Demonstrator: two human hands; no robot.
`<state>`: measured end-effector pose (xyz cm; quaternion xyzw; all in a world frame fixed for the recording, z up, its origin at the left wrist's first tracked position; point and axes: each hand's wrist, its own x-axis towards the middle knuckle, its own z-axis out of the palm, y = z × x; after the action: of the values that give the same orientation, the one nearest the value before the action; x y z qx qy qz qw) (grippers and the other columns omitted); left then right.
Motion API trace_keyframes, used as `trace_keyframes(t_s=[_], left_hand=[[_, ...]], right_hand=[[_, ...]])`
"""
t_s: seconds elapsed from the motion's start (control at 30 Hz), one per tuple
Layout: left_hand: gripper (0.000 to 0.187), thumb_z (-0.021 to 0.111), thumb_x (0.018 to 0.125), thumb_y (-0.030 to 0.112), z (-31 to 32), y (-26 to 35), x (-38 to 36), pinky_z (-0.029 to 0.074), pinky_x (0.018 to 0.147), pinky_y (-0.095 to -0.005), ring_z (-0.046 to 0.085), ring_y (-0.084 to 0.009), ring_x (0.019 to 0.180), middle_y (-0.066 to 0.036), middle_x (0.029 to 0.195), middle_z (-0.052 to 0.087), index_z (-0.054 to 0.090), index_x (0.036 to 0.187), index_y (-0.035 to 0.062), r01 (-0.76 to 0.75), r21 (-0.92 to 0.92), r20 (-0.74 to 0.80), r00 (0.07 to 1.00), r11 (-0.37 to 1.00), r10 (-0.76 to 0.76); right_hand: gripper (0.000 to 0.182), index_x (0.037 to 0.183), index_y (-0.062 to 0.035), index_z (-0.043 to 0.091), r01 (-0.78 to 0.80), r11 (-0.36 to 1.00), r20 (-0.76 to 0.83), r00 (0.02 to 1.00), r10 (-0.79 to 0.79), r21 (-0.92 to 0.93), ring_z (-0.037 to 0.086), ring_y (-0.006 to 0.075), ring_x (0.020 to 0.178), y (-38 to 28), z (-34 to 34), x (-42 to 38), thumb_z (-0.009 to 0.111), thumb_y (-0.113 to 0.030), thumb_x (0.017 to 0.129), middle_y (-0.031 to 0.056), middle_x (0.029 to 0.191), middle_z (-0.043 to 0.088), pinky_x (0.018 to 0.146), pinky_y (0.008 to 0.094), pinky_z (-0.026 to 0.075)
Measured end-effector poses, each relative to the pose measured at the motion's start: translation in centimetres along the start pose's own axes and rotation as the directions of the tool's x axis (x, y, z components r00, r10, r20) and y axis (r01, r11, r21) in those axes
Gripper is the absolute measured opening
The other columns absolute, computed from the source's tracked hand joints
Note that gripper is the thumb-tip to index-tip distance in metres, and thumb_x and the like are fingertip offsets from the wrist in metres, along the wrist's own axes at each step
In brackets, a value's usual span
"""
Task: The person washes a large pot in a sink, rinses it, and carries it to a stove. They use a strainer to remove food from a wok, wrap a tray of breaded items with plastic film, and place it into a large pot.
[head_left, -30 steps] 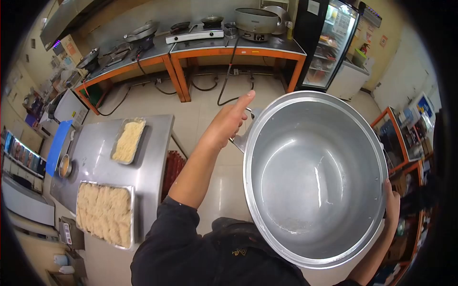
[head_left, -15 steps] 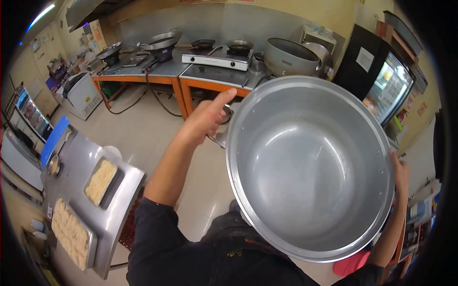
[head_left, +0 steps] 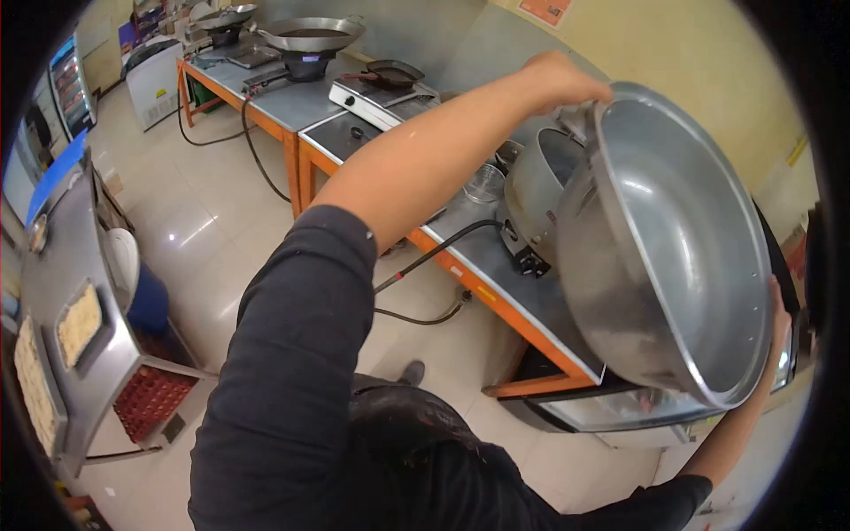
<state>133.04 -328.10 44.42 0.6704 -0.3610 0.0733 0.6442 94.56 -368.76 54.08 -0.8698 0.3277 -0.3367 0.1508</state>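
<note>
Large round silver metal pot [head_left: 673,257], tilted, right of frame, above the orange-framed grey worktop [head_left: 496,265]. Left hand [head_left: 558,80] fingers clamped on its upper rim handle; right hand [head_left: 779,310] fingers pressed to the lower right rim.

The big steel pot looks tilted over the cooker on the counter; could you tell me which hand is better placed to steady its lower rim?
Right. The right hand already cups the big steel pot at its low rim, while the left hand grips the top edge.
</note>
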Motion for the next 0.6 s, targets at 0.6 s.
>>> trace_keyframes(t_s=[0.6], left_hand=[[0.061,0.075,0.063,0.044,8.0,-19.3,19.8,0.054,0.077,-0.0368,0.07,-0.0318,0.087,-0.027,0.092,0.07,0.069,0.087,-0.0115,0.435,0.19,-0.252,0.888,0.88,-0.384]], right_hand=[[0.073,0.127,0.007,0.058,0.013,0.924,0.268,0.955,-0.124,0.381,0.063,0.0218,0.095,4.9,26.5,37.5,0.064,-0.054,0.087,0.0162,0.113,0.065,0.082,0.0343,0.05]])
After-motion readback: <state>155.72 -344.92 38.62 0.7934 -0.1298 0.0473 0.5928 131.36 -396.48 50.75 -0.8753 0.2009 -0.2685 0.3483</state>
